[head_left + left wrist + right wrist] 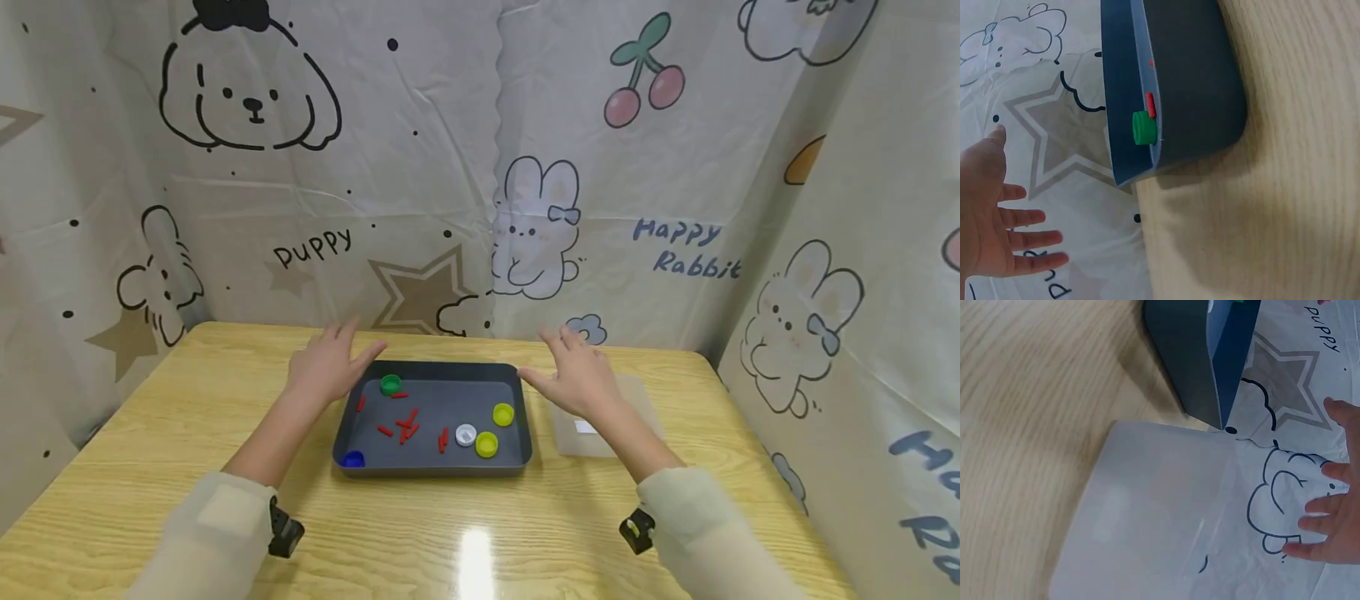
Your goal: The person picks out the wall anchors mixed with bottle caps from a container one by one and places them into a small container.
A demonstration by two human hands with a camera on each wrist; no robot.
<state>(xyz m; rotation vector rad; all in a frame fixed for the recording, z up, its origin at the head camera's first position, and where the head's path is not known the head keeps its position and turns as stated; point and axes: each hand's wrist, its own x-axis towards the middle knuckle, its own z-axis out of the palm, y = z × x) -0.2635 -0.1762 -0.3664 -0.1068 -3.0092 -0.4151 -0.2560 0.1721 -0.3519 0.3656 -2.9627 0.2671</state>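
Observation:
A dark grey tray (pixel 442 400) lies on the wooden table in front of me. In it are a green round cap (pixel 391 384), a blue cap (pixel 353 459), two yellow caps (pixel 495 429), a white cap (pixel 465 435) and several short red sticks (pixel 385 431). Fingers spread, my left hand (pixel 322 362) hovers beside the tray's far left corner and holds nothing. My right hand (pixel 577 375) is also empty, its fingers apart, between the tray's right side and a translucent plastic box (pixel 637 400). In the left wrist view, the green cap (pixel 1144 128) shows over the tray's edge.
The translucent box (pixel 1141 506) stands right of the tray, with a white label (pixel 585 427) on it, partly covered by my right forearm. Behind the table (pixel 405 533) hangs a printed curtain (pixel 420 183), which also runs along both sides.

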